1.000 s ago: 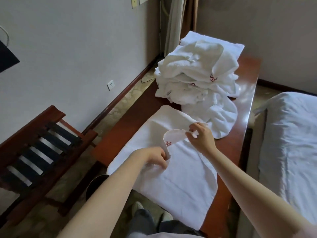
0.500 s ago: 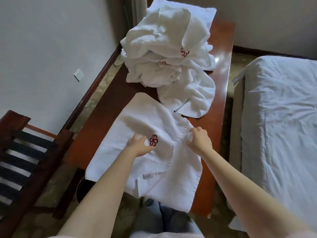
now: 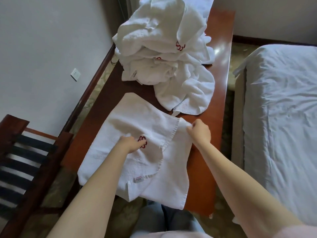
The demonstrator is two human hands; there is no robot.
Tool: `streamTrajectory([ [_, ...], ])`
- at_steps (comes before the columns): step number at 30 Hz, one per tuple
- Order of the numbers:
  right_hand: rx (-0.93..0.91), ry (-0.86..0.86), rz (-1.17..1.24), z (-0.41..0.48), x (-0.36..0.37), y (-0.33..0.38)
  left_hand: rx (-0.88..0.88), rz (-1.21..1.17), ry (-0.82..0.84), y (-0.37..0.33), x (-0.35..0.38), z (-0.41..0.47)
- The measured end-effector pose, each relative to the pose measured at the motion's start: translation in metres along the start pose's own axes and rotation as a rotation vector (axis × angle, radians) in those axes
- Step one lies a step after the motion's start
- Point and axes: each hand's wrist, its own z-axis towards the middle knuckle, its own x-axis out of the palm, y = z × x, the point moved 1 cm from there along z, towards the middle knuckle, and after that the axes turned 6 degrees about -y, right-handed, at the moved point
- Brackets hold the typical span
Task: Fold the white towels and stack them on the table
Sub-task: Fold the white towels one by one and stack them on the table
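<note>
Pinching towel (image 3: 137, 124) edge: right hand (image 3: 199, 132) | left hand (image 3: 131, 144) pressing | table (image 3: 205, 162)

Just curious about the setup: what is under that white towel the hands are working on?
The flat towel lies on a reddish wooden table, its near end hanging over the edge. Both the left hand and right hand rest on it. Anything else beneath is covered.

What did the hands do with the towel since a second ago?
The lifted corner was laid flat. Now the left hand presses the towel beside its red flower, and the right hand pinches the far edge. The towel pile stayed on the table.
</note>
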Motion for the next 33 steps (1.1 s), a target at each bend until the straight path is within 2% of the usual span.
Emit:
streamTrajectory([
  [2,0.188,-0.093,0.099,0.006,-0.018,-0.020,-0.053,0.023,-0.019,-0.009,-0.007,-0.001],
  [4,0.281,-0.124,0.075,0.008,-0.028,-0.035,-0.059,0.063,-0.184,-0.023,-0.013,-0.002],
  [5,0.271,-0.124,0.044,0.007,-0.029,-0.038,-0.015,0.073,-0.293,-0.033,-0.014,-0.002],
  [6,0.221,-0.115,0.027,0.006,-0.027,-0.038,0.056,0.065,-0.386,-0.045,-0.014,-0.002],
  [8,0.047,-0.078,0.039,0.003,-0.017,-0.029,0.216,0.047,-0.447,-0.072,-0.006,-0.002],
  [10,-0.132,-0.009,0.049,-0.001,-0.008,-0.016,0.327,0.073,-0.415,-0.097,0.008,-0.001],
  [13,-0.324,0.169,-0.069,-0.001,0.006,-0.008,0.364,0.157,-0.374,-0.120,0.029,0.006],
  [15,-0.329,0.248,-0.135,0.001,0.009,-0.012,0.347,0.197,-0.405,-0.125,0.035,0.013],
  [17,-0.282,0.251,-0.137,0.004,0.008,-0.014,0.347,0.182,-0.452,-0.125,0.033,0.018],
  [19,-0.263,0.225,-0.144,0.006,0.007,-0.013,0.342,0.018,-0.487,-0.120,0.023,0.021],
  [21,-0.307,0.135,-0.163,0.010,0.007,-0.006,0.254,-0.363,-0.542,-0.106,0.006,0.020],
  [23,-0.424,0.063,-0.155,0.015,0.009,0.006,0.113,-0.783,-0.596,-0.087,-0.014,0.015],
  [25,-0.518,0.121,-0.098,0.021,0.014,0.024,0.037,-1.010,-0.633,-0.066,-0.033,0.009],
  [27,-0.550,0.232,-0.109,0.028,0.021,0.043,0.040,-1.073,-0.627,-0.048,-0.048,0.003],
  [29,-0.571,0.303,-0.236,0.036,0.028,0.054,0.060,-1.115,-0.624,-0.034,-0.055,-0.001],
  [31,-0.648,0.314,-0.412,0.040,0.034,0.063,0.066,-1.144,-0.658,-0.024,-0.061,-0.006],
  [33,-0.701,0.309,-0.477,0.040,0.036,0.069,0.086,-1.142,-0.684,-0.020,-0.065,-0.011],
])
